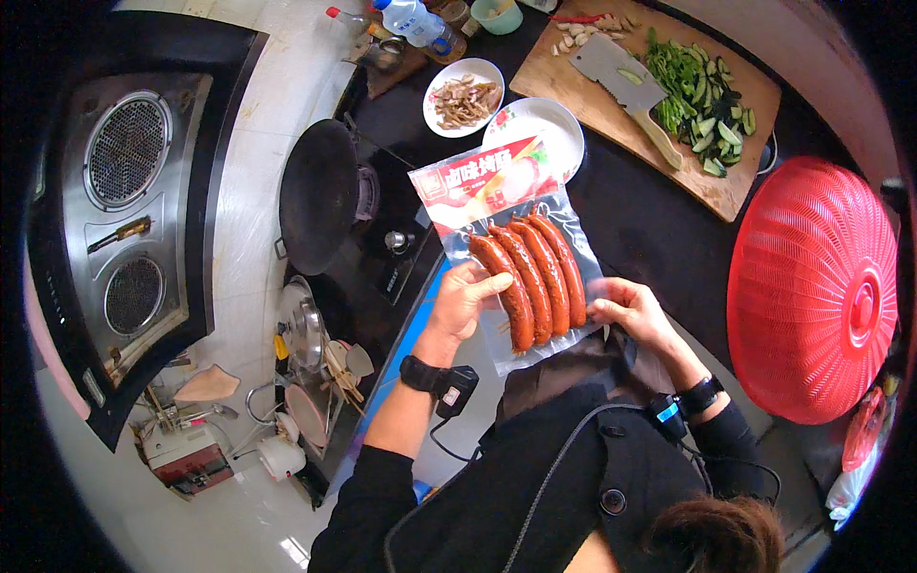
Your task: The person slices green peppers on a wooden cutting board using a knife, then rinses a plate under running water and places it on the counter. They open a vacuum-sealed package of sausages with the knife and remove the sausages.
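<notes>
A clear plastic pack of sausages (530,286) is held up in front of my body, with several browned sausages side by side and a printed red-and-white header. My left hand (464,299) grips its left edge, thumb lying over the nearest sausage. At the opposite edge, my right hand (630,308) pinches the film between thumb and fingers, its fingertips slightly blurred. Behind the header is a white plate with a floral rim (569,129), partly covered by the pack. Another white plate (435,118) beside it holds sliced brownish strips.
A wooden cutting board (698,190) carries a cleaver (623,79), cut greens (677,79), cucumber pieces (727,136) and garlic (571,36). To the right stands a red mesh food cover (802,301). A black wok (319,193) sits on the stove at left, below bottles (415,25).
</notes>
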Action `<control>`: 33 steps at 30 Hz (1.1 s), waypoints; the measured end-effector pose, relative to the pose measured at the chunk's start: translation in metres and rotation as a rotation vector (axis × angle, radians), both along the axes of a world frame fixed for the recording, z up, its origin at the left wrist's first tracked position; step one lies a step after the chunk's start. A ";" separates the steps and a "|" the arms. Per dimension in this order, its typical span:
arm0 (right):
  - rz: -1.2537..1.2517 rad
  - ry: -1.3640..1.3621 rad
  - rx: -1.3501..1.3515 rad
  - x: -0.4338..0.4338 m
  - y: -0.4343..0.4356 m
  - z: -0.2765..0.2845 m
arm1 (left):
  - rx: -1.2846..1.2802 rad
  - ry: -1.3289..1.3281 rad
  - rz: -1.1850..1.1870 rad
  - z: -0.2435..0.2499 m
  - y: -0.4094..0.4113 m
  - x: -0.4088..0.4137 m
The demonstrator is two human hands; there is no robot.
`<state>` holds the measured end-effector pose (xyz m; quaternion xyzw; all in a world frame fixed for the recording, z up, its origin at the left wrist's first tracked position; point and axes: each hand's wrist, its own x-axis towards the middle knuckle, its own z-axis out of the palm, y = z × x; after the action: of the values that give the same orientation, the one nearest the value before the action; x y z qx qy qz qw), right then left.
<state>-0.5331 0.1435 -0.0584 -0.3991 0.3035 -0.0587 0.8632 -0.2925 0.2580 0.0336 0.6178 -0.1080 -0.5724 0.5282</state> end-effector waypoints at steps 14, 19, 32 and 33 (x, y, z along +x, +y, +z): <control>-0.331 -0.200 -0.116 0.060 -0.001 0.038 | 0.055 -0.781 -0.556 0.030 -0.051 -0.070; -0.186 -0.378 0.393 0.045 -0.018 0.027 | -0.185 -1.006 -0.014 0.010 -0.031 -0.008; 0.008 -0.408 0.659 0.047 0.001 0.003 | -0.043 -0.249 -0.118 0.014 -0.010 -0.010; 0.006 -0.399 0.669 0.047 0.001 0.004 | -0.039 -0.239 -0.120 0.013 -0.010 -0.010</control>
<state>-0.4862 0.1441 -0.0545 -0.0772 0.1308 -0.0307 0.9879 -0.3023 0.2483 0.0471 0.6635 -0.2180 -0.5231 0.4885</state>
